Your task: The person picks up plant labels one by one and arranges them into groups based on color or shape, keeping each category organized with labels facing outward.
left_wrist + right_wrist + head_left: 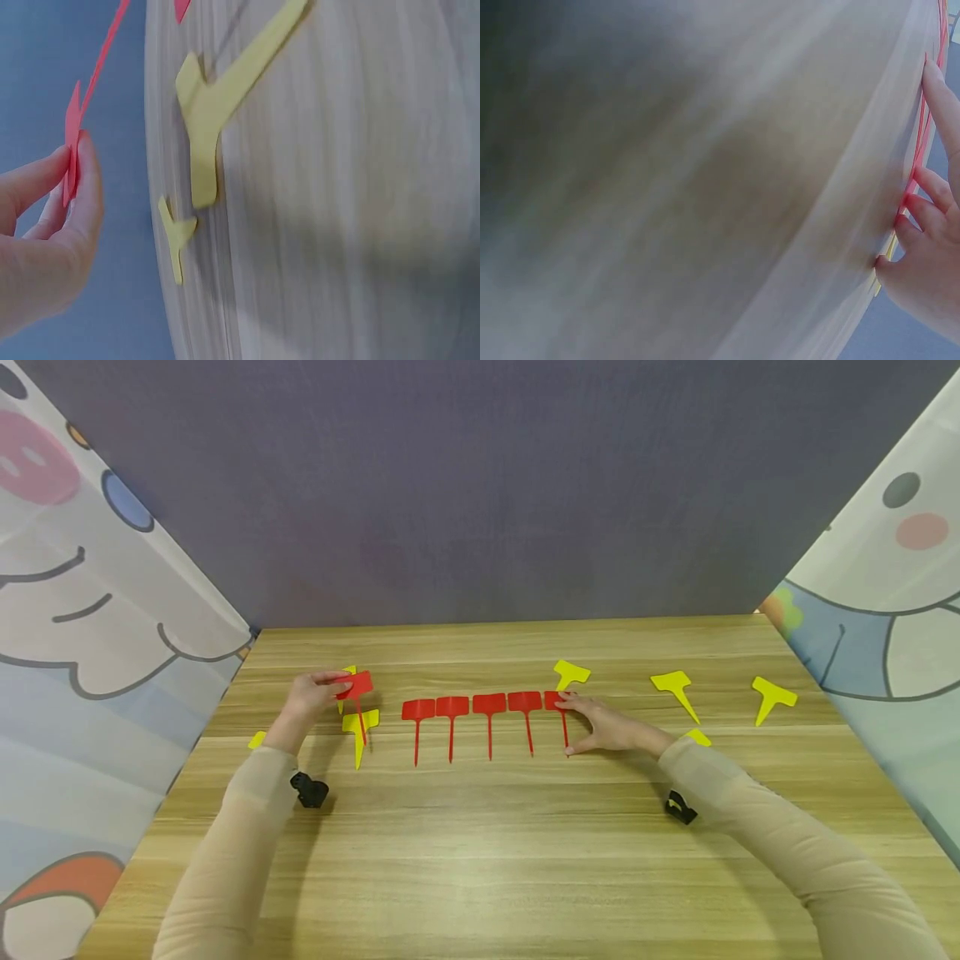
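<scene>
In the head view my left hand [306, 700] pinches the head of a red T-shaped plant label [362, 683] between thumb and fingers, its stem pointing down. That label hangs over a yellow plant label [362, 722] lying on the wooden table [480, 860]; the left wrist view shows the pinched red head [73, 142] edge-on. Several red labels [490, 703] lie in a row, heads at the far side. At the row's right end, my right hand [611, 727] rests with spread fingers on another red label [552, 700], fingertips on its head and thumb by its stem tip.
Yellow plant labels [774, 695] lie scattered at the right, with one [572, 674] behind the right hand. One yellow label [697, 737] is partly covered by the right sleeve, another [257, 741] by the left arm. A dark grey wall [495, 493] stands behind the table.
</scene>
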`<state>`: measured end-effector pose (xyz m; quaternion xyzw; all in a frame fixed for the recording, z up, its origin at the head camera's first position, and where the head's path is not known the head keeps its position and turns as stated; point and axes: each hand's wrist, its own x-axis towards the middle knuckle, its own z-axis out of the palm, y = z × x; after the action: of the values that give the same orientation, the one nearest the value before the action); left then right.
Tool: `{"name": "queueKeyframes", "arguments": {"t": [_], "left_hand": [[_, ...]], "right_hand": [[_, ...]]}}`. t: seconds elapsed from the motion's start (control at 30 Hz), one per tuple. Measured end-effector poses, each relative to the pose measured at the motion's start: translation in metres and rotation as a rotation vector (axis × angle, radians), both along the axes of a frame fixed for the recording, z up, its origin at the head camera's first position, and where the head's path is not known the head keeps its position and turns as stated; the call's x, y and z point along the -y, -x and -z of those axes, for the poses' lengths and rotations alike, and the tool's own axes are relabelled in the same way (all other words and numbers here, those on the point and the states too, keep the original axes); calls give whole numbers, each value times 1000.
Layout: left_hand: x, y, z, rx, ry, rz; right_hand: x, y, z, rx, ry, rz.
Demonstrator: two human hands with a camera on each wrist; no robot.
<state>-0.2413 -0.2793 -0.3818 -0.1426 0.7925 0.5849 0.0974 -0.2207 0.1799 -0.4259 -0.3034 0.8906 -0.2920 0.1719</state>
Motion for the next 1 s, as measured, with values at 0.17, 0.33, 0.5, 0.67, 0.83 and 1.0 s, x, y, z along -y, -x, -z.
{"name": "queueKeyframes", "arguments": {"t": [0.17, 0.33, 0.5, 0.67, 0.83, 1.0], "left_hand": [[-14, -2, 1, 8, 33, 40], [-25, -4, 1, 29, 6, 62], [-31, -4, 6, 40, 33, 99], [-34, -3, 13, 63, 23, 105], [-35, -1, 20, 80, 16, 113], [-36, -2, 24, 80, 36, 125]], "right_hand": [[0, 1, 1, -12, -2, -5], [0, 1, 1, -12, -2, -5], [0, 1, 2, -13, -5, -1], [-1, 1, 2, -12, -9, 1], [-1, 1, 2, 0, -10, 5], [-1, 1, 3, 1, -8, 8]]}}
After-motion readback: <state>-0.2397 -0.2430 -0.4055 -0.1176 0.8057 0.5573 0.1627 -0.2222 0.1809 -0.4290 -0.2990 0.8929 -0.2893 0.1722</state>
